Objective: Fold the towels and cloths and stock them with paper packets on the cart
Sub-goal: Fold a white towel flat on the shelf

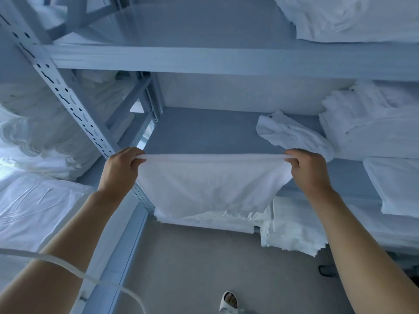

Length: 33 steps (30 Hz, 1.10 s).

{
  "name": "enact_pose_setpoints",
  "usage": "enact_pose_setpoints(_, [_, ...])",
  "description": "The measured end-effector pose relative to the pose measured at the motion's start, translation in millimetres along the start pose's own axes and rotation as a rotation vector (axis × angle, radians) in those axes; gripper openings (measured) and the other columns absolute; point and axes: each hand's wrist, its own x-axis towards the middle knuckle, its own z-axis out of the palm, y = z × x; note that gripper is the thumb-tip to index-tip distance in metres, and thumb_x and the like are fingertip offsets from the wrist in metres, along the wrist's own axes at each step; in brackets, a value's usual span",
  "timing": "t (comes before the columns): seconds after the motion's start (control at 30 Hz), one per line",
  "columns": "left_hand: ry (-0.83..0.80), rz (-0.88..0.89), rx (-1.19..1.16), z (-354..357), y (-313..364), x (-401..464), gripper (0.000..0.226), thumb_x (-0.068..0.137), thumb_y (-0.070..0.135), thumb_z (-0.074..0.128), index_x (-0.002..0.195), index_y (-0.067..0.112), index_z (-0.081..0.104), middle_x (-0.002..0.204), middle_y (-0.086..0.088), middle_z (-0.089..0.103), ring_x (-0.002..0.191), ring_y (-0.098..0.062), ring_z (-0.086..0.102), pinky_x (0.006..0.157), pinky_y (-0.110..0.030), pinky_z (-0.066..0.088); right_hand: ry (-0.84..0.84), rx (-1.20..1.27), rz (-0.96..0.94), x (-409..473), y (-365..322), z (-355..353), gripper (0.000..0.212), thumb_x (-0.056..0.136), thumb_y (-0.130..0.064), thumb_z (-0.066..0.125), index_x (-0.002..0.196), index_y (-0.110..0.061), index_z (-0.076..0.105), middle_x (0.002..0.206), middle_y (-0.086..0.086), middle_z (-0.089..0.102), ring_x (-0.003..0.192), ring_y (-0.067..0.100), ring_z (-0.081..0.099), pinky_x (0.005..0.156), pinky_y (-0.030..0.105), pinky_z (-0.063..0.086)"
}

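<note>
White terry cloth, a towel [210, 186], hangs stretched between my two hands in front of the metal shelving, its top edge pulled into a nearly straight line and the body of it sagging down in a soft curve toward the floor [195, 268]. My left hand [121, 169] pinches the left corner, fingers curled over the hem with the thumb beneath; my right hand [306, 169] grips the right corner the same way, so both are closed around the fabric. The towel is held in the air, level with the front lip of the middle shelf [204, 132] and apart from it, and its lower edge drapes in front of a flat white sheet [217, 219] lying on the shelf below. Just behind my right hand a crumpled white cloth [292, 134] lies loose on the middle shelf, its near end hanging over the lip, and beside it to the right stands a stack of folded white linen [371, 123]. More folded linen [292, 227] sits low on the right, spilling past the shelf edge, and another heap [344, 17] fills the top shelf at upper right. A perforated grey upright [68, 94] of the rack runs diagonally past my left hand, with piles of white bedding [38, 200] in the bay to its left. A white cord [68, 266] crosses my left forearm, and at the bottom my foot in a white slipper [229, 302] stands on the pale floor
</note>
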Motion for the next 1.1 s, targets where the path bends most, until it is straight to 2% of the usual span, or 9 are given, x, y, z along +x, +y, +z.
enact_pose_setpoints(0.17, [0.059, 0.033, 0.001, -35, -14, -36, 0.007, 0.089, 0.001, 0.074, 0.094, 0.006, 0.073, 0.087, -0.007, 0.073, 0.073, -0.031, 0.065, 0.068, -0.031, 0.045, 0.033, 0.000, -0.010, -30, -44, -17, 0.029, 0.085, 0.021, 0.061, 0.102, 0.004, 0.077, 0.098, 0.017, 0.078, 0.091, 0.032, 0.077, 0.080, 0.037, 0.057])
enact_pose_setpoints(0.27, [0.090, -0.004, 0.013, -62, -29, -68, 0.011, 0.087, 0.000, 0.075, 0.096, 0.006, 0.075, 0.091, -0.010, 0.075, 0.080, -0.035, 0.067, 0.070, -0.033, 0.046, 0.026, 0.010, -0.009, -51, -75, -22, 0.030, 0.086, 0.020, 0.061, 0.103, 0.003, 0.077, 0.100, 0.016, 0.078, 0.090, 0.031, 0.077, 0.080, 0.034, 0.056])
enact_pose_setpoints(0.47, [0.111, -0.078, 0.051, -118, -62, -142, 0.014, 0.087, 0.000, 0.075, 0.098, 0.009, 0.073, 0.094, -0.010, 0.074, 0.082, -0.037, 0.066, 0.071, -0.039, 0.048, 0.002, 0.015, -0.022, -94, -141, -16, 0.031, 0.086, 0.017, 0.062, 0.105, 0.000, 0.078, 0.102, 0.013, 0.079, 0.090, 0.027, 0.076, 0.079, 0.011, 0.037])
enact_pose_setpoints(0.77, [0.135, -0.095, 0.026, -145, -77, -185, 0.008, 0.091, 0.005, 0.071, 0.096, 0.011, 0.073, 0.092, -0.006, 0.073, 0.082, -0.032, 0.065, 0.073, -0.039, 0.051, -0.014, 0.049, -0.030, -123, -173, -13, 0.028, 0.086, 0.014, 0.062, 0.099, -0.005, 0.078, 0.093, 0.007, 0.078, 0.086, 0.020, 0.073, 0.074, 0.014, 0.039])
enact_pose_setpoints(0.87, [0.121, -0.101, 0.015, -137, -73, -184, 0.007, 0.092, 0.004, 0.071, 0.096, 0.010, 0.073, 0.093, -0.006, 0.073, 0.083, -0.032, 0.065, 0.073, -0.040, 0.051, -0.029, 0.029, -0.018, -123, -164, -14, 0.028, 0.087, 0.012, 0.061, 0.100, -0.006, 0.078, 0.094, 0.006, 0.078, 0.087, 0.019, 0.073, 0.074, 0.020, 0.043])
enact_pose_setpoints(1.1, [0.066, -0.111, 0.019, -89, -50, -157, 0.006, 0.092, 0.002, 0.071, 0.095, 0.007, 0.073, 0.091, -0.007, 0.073, 0.081, -0.032, 0.064, 0.072, -0.035, 0.047, -0.046, 0.016, 0.024, -104, -111, -6, 0.032, 0.085, 0.015, 0.060, 0.101, -0.006, 0.078, 0.095, 0.006, 0.079, 0.087, 0.021, 0.074, 0.074, 0.016, 0.040])
